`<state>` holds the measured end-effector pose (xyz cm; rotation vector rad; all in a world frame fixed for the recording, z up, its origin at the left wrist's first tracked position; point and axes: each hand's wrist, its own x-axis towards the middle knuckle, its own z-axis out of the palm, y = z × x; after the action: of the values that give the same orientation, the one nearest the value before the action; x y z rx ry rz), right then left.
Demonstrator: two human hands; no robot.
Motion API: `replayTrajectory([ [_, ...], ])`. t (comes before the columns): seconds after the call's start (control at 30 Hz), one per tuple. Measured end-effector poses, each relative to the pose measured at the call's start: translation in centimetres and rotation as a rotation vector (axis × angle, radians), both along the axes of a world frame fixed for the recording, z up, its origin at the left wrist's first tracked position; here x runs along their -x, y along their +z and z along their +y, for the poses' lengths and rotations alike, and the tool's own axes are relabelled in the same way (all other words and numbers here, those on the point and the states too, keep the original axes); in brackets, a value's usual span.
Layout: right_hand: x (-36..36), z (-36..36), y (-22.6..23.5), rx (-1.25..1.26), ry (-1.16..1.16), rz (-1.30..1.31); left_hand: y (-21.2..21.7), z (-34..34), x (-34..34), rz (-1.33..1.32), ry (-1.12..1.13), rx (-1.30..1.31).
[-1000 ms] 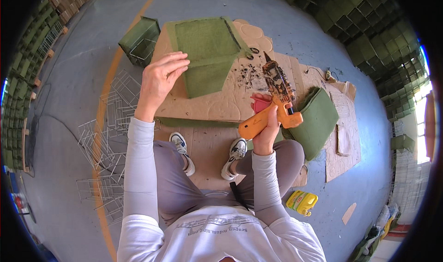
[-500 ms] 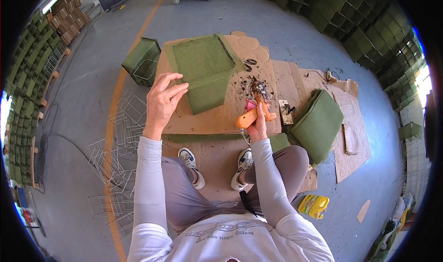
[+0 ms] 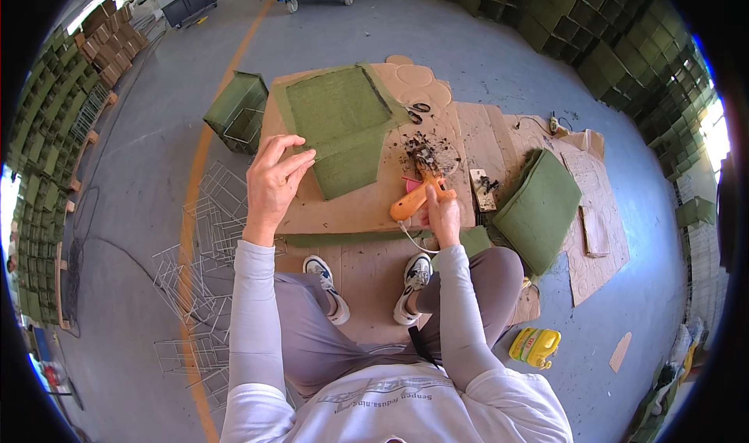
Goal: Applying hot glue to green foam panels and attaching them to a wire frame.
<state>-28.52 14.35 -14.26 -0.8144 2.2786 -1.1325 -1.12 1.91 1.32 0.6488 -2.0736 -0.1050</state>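
Note:
My right hand (image 3: 445,218) grips an orange glue gun (image 3: 410,203) by its handle, its nozzle pointing away over a patch of dark scraps (image 3: 427,148) and a pale cord trailing toward me. My left hand (image 3: 271,179) is raised at the left edge of a green fabric piece (image 3: 337,104). Its thumb and forefinger stretch to the right with a gap between them, and nothing shows in them. The fabric lies on a cardboard sheet (image 3: 359,215), with a flap toward me and a dark line along its right border. Black-handled scissors (image 3: 419,112) rest right of the fabric.
A stack of green fabric sheets (image 3: 538,213) lies on cardboard at right. Wire frames (image 3: 204,275) pile up at left, below a green fabric-covered box (image 3: 238,111). A yellow container (image 3: 534,347) stands near my right knee. Stacked green boxes (image 3: 636,41) line the far right.
My right hand has brought the glue gun slightly toward me and to the left, its handle turning a little. My left hand has barely moved. The view has shifted slightly.

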Motion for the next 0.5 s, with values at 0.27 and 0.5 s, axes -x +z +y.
replayTrajectory([
  [0.27,-2.4,-5.4,14.6,0.554,0.186,-0.362,0.2,0.3,0.1,-0.011,0.031,0.015],
  [0.5,-3.0,-7.4,13.6,0.628,0.385,-0.505,0.2,0.3,0.0,-0.008,0.033,0.031],
])
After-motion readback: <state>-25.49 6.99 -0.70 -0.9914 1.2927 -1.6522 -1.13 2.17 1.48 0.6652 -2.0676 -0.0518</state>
